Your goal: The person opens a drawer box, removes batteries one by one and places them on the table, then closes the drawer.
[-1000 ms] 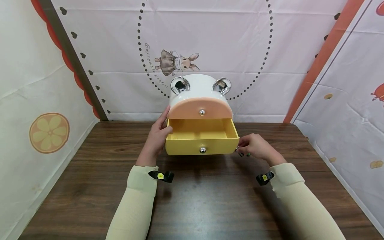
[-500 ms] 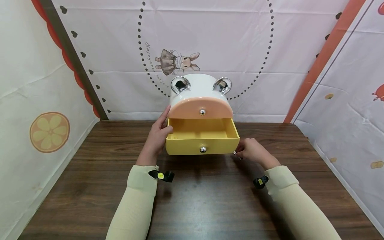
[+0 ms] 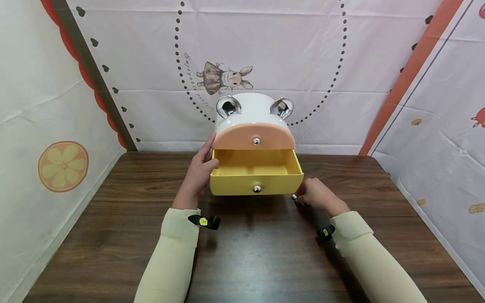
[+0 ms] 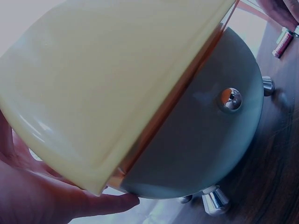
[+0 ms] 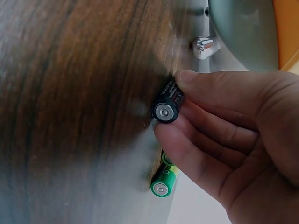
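A small chest of drawers (image 3: 254,110), white with silver round ears, stands with its yellow drawer (image 3: 235,185) pulled out. My left hand (image 3: 195,176) holds its left side, thumb over the drawer's rim and fingers along the outer wall. Low beside the right side, my right hand (image 3: 319,194) pinches a black battery (image 5: 167,103) between thumb and finger. Just past the fingers in the right wrist view lies a green battery (image 5: 164,179). A red-labelled battery (image 4: 282,44) shows near the right hand in the left wrist view.
Above the yellow drawer is a peach drawer (image 3: 240,136), pushed in. A grey-green drawer (image 4: 201,116) with a silver knob sits below it on silver feet (image 4: 216,201). The wood-grain table (image 3: 250,261) meets printed cloth walls (image 3: 144,50) at back and sides.
My right hand has moved left and slightly nearer, toward the drawer's lower right corner, bringing a battery with it. The left hand, chest and drawer stay as they were.
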